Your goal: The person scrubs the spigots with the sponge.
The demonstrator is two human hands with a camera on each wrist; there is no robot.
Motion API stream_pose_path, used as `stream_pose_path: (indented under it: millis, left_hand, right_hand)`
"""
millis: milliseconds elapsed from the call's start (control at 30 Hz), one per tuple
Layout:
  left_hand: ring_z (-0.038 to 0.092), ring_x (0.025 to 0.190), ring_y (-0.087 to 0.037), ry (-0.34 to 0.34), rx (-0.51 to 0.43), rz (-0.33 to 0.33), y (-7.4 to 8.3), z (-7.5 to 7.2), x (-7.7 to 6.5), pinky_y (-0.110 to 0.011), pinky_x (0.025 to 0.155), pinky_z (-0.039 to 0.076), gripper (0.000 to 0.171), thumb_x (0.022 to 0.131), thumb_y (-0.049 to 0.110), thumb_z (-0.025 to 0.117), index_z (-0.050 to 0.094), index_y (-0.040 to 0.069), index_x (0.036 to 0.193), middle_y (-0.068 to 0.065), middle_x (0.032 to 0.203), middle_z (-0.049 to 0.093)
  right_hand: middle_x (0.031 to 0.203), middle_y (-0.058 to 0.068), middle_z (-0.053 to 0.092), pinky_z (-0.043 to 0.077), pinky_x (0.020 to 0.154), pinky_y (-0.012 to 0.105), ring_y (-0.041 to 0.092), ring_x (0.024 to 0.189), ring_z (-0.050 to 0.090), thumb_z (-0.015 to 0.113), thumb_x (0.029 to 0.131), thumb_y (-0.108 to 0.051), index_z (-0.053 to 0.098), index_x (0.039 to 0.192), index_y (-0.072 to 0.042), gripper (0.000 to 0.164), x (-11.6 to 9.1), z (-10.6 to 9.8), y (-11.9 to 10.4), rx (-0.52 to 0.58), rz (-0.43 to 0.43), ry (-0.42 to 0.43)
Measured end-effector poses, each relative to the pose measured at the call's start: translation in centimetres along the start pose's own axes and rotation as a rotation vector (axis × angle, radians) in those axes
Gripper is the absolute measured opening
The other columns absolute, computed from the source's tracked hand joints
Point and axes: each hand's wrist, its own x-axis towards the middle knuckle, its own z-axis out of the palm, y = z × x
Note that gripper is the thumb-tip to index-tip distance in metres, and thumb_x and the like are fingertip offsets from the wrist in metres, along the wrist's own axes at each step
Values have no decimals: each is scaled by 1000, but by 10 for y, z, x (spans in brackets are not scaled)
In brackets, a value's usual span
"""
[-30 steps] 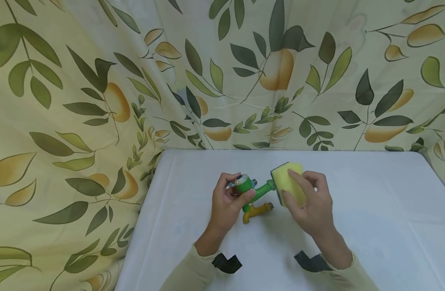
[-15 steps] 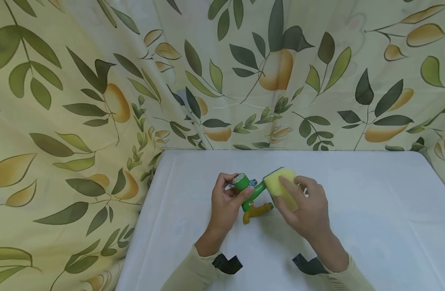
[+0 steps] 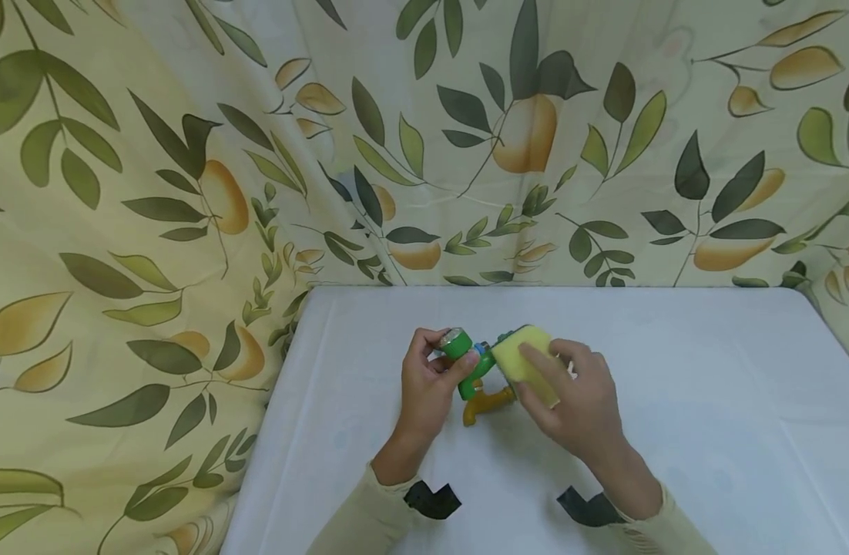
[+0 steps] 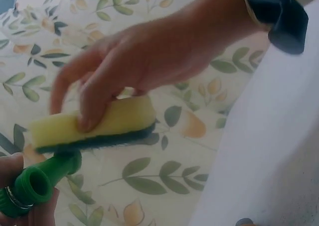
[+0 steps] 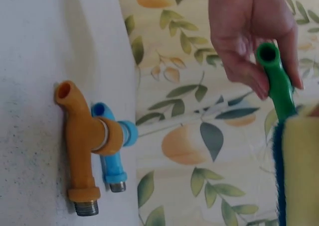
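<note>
My left hand (image 3: 424, 385) grips a green plastic tap (image 3: 468, 388) by its round-knobbed end, above the table. A yellow sponge (image 3: 528, 358) with a dark scouring layer (image 4: 112, 140) is pinched between the fingers and thumb of my right hand (image 3: 584, 397). Its dark side lies against the tap's pipe in the left wrist view and hides part of it in the head view. Below them on the table lies an orange tap (image 3: 490, 403), its right end hidden by the sponge. The right wrist view shows a blue tap (image 5: 113, 166) beside the orange one.
Beneath the hands spreads a white table (image 3: 709, 432). A curtain (image 3: 605, 231) with leaf and fruit print hangs along its back and left edges. Dark bands (image 3: 433, 501) circle both wrists.
My right hand has slid the sponge left and slightly down along the green tap's pipe, towards my left hand. The green tap has turned slightly; the orange tap has stayed put.
</note>
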Motion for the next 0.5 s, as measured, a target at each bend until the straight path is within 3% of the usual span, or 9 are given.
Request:
stream_pose_path:
  millis: [100,267,400,500]
  left_hand:
    - [70,93,-21,-4,-32,-33,1,-2,1,-31,85,61,40,91,13,77,52,4,120,-11,122,60]
    - [68,95,-22,-27,-87,-62,3,-7,2,-30,88,60,38,92,10,74,52,1,121,-12,122,61]
    - [68,97,-20,-57,-59,-89,2,-11,4,-28,88,59,39,92,11,75,52,2,123,-11,123,61]
    - [69,93,-19,-33,33,-84,-2,-17,13,-26,83,59,43,91,14,77,55,7,128,-11,120,62]
  right_hand:
    - [102,20,58,42,65,31,26,82,53,54,95,-48,72,121,-8,51,-1,-1,1,14,46,33]
    - [99,21,57,43,63,37,28,80,52,54,95,-46,72,118,-6,50,-1,-2,5,28,-32,26]
    - [103,22,56,41,67,29,29,85,54,62,88,-36,70,122,-7,46,-2,-3,13,18,117,26]
    - [106,23,55,40,69,23,28,90,54,68,83,-27,69,126,-9,47,-4,-7,19,15,225,10]
